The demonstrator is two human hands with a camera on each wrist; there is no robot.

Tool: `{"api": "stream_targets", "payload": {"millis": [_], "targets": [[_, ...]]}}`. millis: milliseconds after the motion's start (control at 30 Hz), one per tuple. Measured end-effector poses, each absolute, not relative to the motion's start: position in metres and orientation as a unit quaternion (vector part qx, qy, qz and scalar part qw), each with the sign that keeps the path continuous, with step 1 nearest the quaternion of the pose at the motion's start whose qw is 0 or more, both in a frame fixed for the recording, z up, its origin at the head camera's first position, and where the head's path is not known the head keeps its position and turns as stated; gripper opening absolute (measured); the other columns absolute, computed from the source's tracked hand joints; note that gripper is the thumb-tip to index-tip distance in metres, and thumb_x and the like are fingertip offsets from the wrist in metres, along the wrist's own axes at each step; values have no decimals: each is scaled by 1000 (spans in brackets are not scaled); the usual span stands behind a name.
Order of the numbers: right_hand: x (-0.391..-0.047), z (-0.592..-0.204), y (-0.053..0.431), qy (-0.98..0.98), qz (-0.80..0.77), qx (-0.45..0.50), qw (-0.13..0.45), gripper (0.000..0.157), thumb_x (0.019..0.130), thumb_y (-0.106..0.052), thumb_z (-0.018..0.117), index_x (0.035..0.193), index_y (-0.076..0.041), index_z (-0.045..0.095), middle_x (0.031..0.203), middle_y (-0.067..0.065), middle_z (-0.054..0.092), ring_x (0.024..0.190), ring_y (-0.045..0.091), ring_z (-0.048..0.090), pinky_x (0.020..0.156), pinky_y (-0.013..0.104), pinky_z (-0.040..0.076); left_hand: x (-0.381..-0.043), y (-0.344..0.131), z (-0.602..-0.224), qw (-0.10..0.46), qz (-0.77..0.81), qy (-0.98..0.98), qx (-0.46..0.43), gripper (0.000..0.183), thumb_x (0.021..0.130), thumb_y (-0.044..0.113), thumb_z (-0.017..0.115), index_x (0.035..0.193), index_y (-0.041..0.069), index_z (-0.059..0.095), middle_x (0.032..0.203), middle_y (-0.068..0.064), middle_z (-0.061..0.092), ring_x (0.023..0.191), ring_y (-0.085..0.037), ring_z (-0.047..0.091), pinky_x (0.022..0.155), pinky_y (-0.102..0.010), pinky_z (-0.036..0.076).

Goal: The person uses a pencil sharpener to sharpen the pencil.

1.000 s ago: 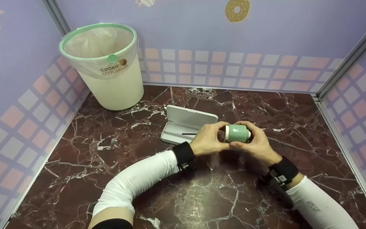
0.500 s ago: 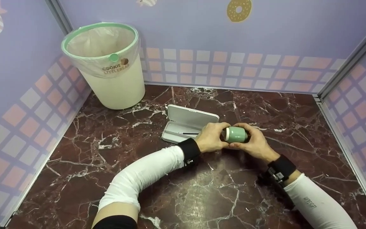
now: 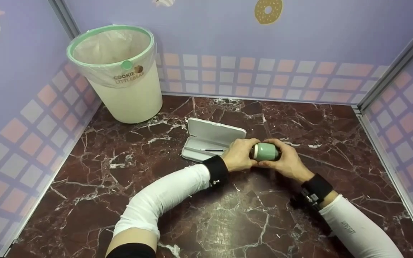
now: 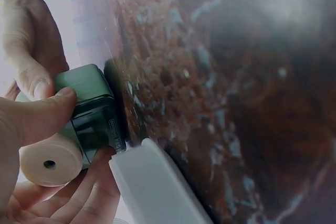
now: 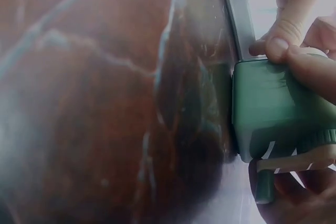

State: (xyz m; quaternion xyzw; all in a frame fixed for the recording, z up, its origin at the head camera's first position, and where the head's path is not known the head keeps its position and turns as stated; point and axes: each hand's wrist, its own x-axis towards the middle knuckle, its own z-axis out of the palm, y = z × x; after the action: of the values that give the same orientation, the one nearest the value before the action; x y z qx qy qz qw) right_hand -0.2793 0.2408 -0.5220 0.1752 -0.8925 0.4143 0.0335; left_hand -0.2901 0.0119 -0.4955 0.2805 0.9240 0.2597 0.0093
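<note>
A green crank pencil sharpener (image 3: 266,151) is held between both hands just over the table, its cream front facing left. My left hand (image 3: 239,154) grips it with the thumb on the green body and fingers curled under the dark see-through drawer (image 4: 94,127). The pencil hole shows in the cream disc (image 4: 50,162). My right hand (image 3: 289,162) holds the other end, thumb on the body. In the right wrist view, the crank arm (image 5: 294,162) with its green knob (image 5: 265,186) sits by the right fingers. Next to the left hand lies an open white pencil case (image 3: 196,153).
A thin dark pen or pencil (image 3: 212,150) lies inside the case. At the back left stands a cream bin (image 3: 131,104) with a clear liner. Patterned walls (image 3: 299,82) bound the dark marbled table (image 3: 228,222) at the back and sides.
The sharpener has turned and dipped slightly, and its crank end is now hidden in the head view. My left wrist has shifted a little to the right.
</note>
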Motion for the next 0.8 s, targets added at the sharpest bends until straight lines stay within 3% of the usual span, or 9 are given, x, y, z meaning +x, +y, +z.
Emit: {"api": "stream_targets", "payload": {"millis": [167, 300, 433, 667, 800], "targets": [[-280, -522, 240, -897, 401, 183, 27, 75, 82, -21, 101, 147, -7, 66, 137, 24, 76, 112, 37, 71, 96, 45, 54, -289, 12, -497, -3, 252, 926, 281, 65, 91, 27, 90, 150, 13, 66, 134, -9, 81, 116, -25, 79, 102, -39, 65], [-279, -519, 240, -895, 402, 193, 13, 76, 85, -24, 99, 150, -8, 63, 138, 24, 75, 114, 36, 71, 98, 46, 54, -284, 7, -499, -30, 243, 925, 290, 71, 90, 30, 91, 153, 11, 63, 137, -11, 78, 118, -28, 79, 104, -40, 66], [-277, -513, 244, -886, 419, 200, 7, 74, 90, -24, 95, 153, -6, 59, 146, 24, 71, 118, 41, 75, 101, 52, 60, -278, -8, -495, -49, 258, 918, 296, 72, 92, 33, 90, 155, 11, 62, 142, -11, 76, 121, -28, 79, 108, -40, 64], [-270, -492, 264, -891, 418, 179, 6, 72, 99, -31, 86, 157, -2, 56, 155, 30, 65, 137, 53, 68, 117, 69, 55, -279, -67, -472, -57, 358, 892, 271, 60, 100, 28, 83, 152, 5, 62, 148, -19, 73, 112, -28, 81, 103, -42, 67], [-266, -479, 281, -903, 400, 152, 19, 69, 102, -36, 81, 157, -3, 56, 154, 31, 66, 139, 55, 66, 118, 73, 51, -286, -118, -451, -89, 344, 911, 208, 62, 103, 38, 79, 155, 9, 60, 153, -17, 70, 122, -29, 77, 109, -49, 63]]}}
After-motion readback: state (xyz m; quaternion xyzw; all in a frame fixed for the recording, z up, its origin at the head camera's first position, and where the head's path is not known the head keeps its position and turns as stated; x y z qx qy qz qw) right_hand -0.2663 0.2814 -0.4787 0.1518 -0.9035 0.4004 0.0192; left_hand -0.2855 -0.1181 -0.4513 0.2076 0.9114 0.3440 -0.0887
